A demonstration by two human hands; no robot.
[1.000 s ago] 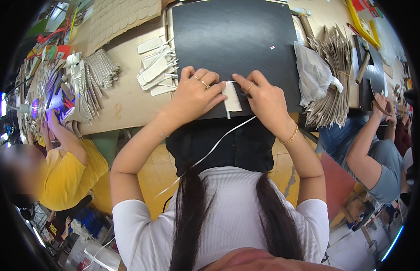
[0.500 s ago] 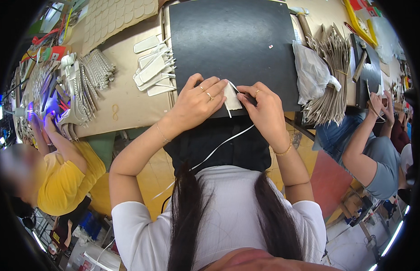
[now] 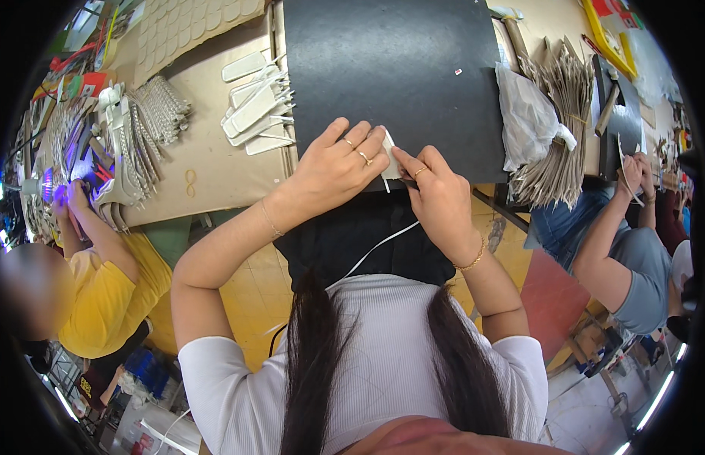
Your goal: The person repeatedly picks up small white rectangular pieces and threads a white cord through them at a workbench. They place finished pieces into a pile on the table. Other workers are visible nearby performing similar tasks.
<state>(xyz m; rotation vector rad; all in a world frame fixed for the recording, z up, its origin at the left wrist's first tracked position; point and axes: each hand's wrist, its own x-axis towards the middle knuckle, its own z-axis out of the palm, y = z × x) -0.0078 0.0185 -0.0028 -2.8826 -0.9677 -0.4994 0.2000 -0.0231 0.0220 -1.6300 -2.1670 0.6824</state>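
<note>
At the near edge of a black rubber mat (image 3: pixel 394 68), my left hand (image 3: pixel 339 165) lies over a small white flat piece (image 3: pixel 391 161) with a narrow strip along its side. The fingers press together on its left part and hide much of it. My right hand (image 3: pixel 442 189) pinches at its right edge, thumb and forefinger closed. From under the right hand a thin white cord (image 3: pixel 379 246) trails down across my lap. Left of the mat lies a pile of white rounded tabs (image 3: pixel 255 106) with thin strips sticking out.
A beige sheet of scalloped pieces (image 3: pixel 193 30) lies far left, near bundles of braided strips (image 3: pixel 164 114). To the right are a plastic bag (image 3: pixel 525 117), a tied bundle of grey-beige strips (image 3: pixel 561 129) and a hammer (image 3: pixel 606 110). Co-workers sit at both sides.
The right hand has shifted slightly left and down along the white piece, and the left hand now covers more of it. The trailing cord shows a shorter stretch.
</note>
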